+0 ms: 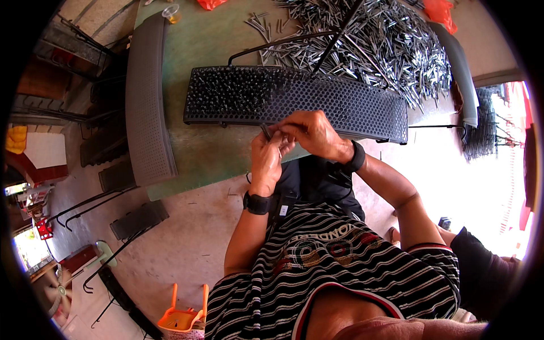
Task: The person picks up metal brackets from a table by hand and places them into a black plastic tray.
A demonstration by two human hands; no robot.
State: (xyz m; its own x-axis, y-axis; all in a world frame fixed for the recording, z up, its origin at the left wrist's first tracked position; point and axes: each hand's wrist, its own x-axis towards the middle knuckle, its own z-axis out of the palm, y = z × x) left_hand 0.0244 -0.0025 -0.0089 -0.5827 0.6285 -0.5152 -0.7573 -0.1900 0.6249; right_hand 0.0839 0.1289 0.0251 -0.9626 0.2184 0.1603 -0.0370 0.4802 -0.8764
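Observation:
My left hand (pixel 266 161) is closed around a few slim metal pieces (pixel 266 132) whose ends stick up past the fingers. Beside it, my right hand (pixel 313 131) is closed in a pinch, fingertips meeting those of the left; what they grip, if anything, is hidden. Both hands are at the near edge of a long black perforated tray (pixel 340 110). Many thin pieces stand upright in the holes of its left part, while bare holes show in the right part. Behind the tray, a large heap of loose metal pieces (pixel 391 54) covers the table.
The green table (pixel 187 164) carries a stack of grey perforated panels (pixel 148 102) on its left and a plastic cup (pixel 171 13) at its far left corner. Black metal rods (pixel 337 37) rise behind the tray. An orange chair (pixel 180 318) is low at left; another person (pixel 479 272) is at right.

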